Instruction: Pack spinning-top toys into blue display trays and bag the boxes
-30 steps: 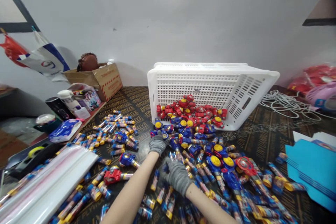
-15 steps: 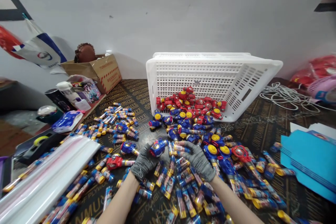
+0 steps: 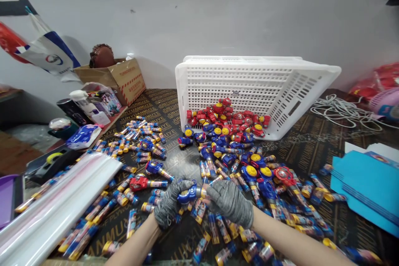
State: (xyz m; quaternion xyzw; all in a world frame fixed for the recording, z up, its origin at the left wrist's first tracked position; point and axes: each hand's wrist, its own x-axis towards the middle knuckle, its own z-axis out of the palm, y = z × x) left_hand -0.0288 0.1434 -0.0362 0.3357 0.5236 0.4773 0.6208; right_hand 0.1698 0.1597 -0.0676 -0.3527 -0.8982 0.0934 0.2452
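My left hand [image 3: 173, 203], in a grey glove, is wrapped round a blue toy head [image 3: 188, 194] at the lower middle. From the right, my right hand [image 3: 231, 202], gloved too, grips a small tube [image 3: 204, 193] whose end meets the toy head; the fingers cover most of it. Around both hands lie many loose printed tubes with yellow and blue ends [image 3: 222, 229]. Just left of my left hand is a red toy head [image 3: 139, 182] on a tube. Blue toy heads with yellow discs [image 3: 251, 171] lie beyond my right hand.
A white crate [image 3: 237, 77] lies tipped toward me, with red toy heads [image 3: 218, 110] inside. Plastic sleeves [image 3: 59, 203] and a tape dispenser [image 3: 56, 164] are at left, a cardboard box [image 3: 129, 81] behind. Blue cards [image 3: 368, 187] and a white cable [image 3: 336, 110] are at right.
Both hands have come closer together and lower in view. The blue toy head has turned and now meets the tube in my right hand. The view has shifted slightly.
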